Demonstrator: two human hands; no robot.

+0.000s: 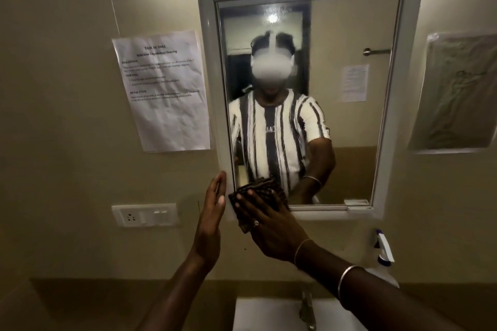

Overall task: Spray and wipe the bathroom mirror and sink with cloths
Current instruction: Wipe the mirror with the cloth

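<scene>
Cloth, dark brown and woven (262, 188), at the lower left corner of the grey-framed rectangular wall mirror (349, 121), pressed flat to the glass under the spread, uncurled fingers of the right hand (271, 226). Left hand (211, 220) just beside, fingers straight, touching the frame's outer edge. Remaining glass up and right of the cloth, long axis vertical; probably calls for upward strokes by the right hand. White sink (269, 314) bottom centre, below both hands.
</scene>
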